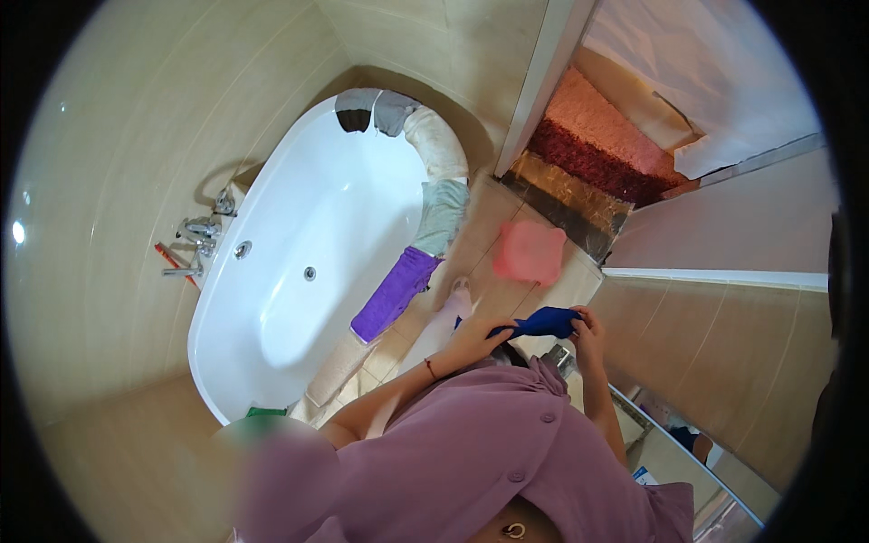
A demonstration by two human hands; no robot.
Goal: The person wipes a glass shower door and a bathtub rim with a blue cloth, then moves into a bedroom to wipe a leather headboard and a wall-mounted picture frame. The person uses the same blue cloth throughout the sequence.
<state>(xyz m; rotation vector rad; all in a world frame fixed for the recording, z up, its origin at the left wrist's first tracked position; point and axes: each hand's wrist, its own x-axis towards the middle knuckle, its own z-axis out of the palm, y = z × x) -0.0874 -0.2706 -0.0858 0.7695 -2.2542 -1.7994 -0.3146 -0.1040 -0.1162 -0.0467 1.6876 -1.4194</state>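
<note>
A dark blue cloth [547, 321] is stretched between my two hands in front of my body. My left hand [480, 338] grips its left end, and my right hand [589, 335] pinches its right end. What kind of cloth piece it is I cannot make out. Several cloths hang over the rim of the white bathtub [299, 226]: a grey cloth [395, 112], a cream cloth [435, 145], a pale green cloth [443, 215], a purple cloth [395, 294] and a beige cloth [340, 366]. Part of a green cloth [266, 412] shows at the near end.
Chrome taps [201, 230] and a red-handled object [174, 262] are by the tub's left side. A pink stool [529, 252] stands on the tiled floor right of the tub. Beyond the doorway lies a red and pink rug [597, 149]. Tiled wall [706, 353] bounds the right side.
</note>
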